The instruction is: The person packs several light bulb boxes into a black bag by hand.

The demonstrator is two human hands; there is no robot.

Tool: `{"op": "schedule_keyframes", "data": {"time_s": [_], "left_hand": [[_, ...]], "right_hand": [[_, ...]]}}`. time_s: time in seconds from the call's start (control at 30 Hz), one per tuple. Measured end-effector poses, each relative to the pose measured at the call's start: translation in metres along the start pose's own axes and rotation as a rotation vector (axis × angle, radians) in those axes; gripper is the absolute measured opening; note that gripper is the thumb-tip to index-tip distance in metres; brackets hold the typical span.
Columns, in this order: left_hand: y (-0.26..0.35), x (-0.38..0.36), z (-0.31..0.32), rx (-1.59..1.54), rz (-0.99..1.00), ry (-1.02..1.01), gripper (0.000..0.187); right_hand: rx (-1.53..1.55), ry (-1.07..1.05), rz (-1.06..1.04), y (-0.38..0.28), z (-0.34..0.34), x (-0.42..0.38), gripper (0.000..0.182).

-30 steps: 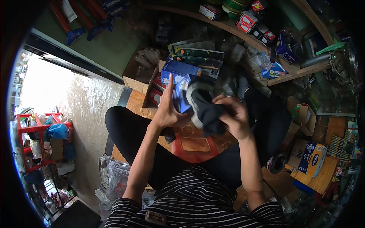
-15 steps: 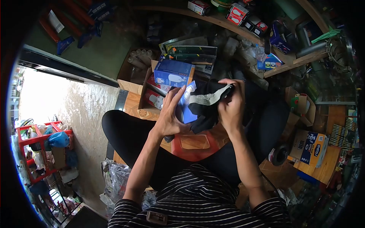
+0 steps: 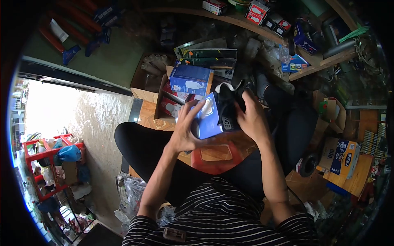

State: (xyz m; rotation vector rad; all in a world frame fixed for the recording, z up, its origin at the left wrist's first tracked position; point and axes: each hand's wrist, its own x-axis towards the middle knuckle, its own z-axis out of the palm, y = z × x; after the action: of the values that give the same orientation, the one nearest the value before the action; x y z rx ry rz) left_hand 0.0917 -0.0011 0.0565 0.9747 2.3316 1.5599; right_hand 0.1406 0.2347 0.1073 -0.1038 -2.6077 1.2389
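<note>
My left hand point(image 3: 184, 130) is closed around a blue bulb box point(image 3: 210, 122), thumb along the near edge and fingers over its far side. "30W" shows on the dark end of this box. In my right hand point(image 3: 253, 119) is a bunched black cloth point(image 3: 228, 102) with a pale strip along its upper edge. The cloth lies against the right end of the box, and the fingertips are partly hidden in its folds. Just beyond my left hand, another blue bulb box point(image 3: 189, 80) stands in an open cardboard carton point(image 3: 158, 107) with red bulb boxes.
Between my knees is a red plastic stool point(image 3: 217, 162). Small bulb boxes point(image 3: 257, 12) line a wooden shelf point(image 3: 230, 22) at the back. To the right, a blue-and-orange carton point(image 3: 344, 158) sits on a wooden board. A red rack point(image 3: 41, 153) stands at far left.
The cloth has slid right off the blue box's face and bunched up, uncovering the "30W" end. The box is turned slightly, and my right hand has tilted and moved a little nearer.
</note>
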Motion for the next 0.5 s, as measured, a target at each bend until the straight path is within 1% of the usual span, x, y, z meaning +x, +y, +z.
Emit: {"op": "schedule_keyframes", "data": {"time_s": [0.03, 0.07, 0.13, 0.2, 0.27, 0.3, 0.33, 0.4, 0.43, 0.5], "left_hand": [[0.002, 0.0, 0.002, -0.022, -0.051, -0.03, 0.117], [-0.002, -0.001, 0.004, -0.014, -0.047, -0.03, 0.116], [-0.009, 0.002, 0.004, 0.001, -0.038, -0.02, 0.116], [-0.011, 0.004, -0.004, 0.096, -0.006, 0.032, 0.112], [-0.004, 0.005, -0.013, 0.237, -0.027, 0.014, 0.111], [-0.003, 0.006, -0.014, 0.235, -0.037, 0.002, 0.112], [0.003, 0.004, -0.013, 0.235, -0.036, 0.011, 0.11], [0.015, 0.002, -0.003, 0.039, -0.105, -0.071, 0.111], [0.019, 0.001, 0.006, 0.104, -0.01, -0.102, 0.109], [0.015, -0.002, 0.02, 0.096, 0.012, -0.122, 0.108]], "right_hand": [[-0.043, 0.019, -0.047, -0.002, -0.001, 0.0, 0.028], [-0.07, 0.028, -0.109, -0.004, 0.0, -0.001, 0.028], [0.043, -0.098, -0.232, -0.015, -0.001, 0.001, 0.03], [0.01, -0.227, -0.175, -0.013, 0.003, -0.005, 0.033], [0.213, -0.283, -0.03, -0.005, 0.004, -0.008, 0.031], [0.22, -0.354, 0.065, 0.0, -0.002, -0.007, 0.031], [0.05, -0.263, -0.003, 0.009, -0.002, -0.006, 0.033], [-0.004, -0.098, 0.15, 0.007, -0.008, -0.006, 0.032], [0.132, -0.027, 0.158, 0.007, -0.007, -0.003, 0.025], [0.079, -0.001, 0.061, 0.001, -0.007, -0.001, 0.023]]}}
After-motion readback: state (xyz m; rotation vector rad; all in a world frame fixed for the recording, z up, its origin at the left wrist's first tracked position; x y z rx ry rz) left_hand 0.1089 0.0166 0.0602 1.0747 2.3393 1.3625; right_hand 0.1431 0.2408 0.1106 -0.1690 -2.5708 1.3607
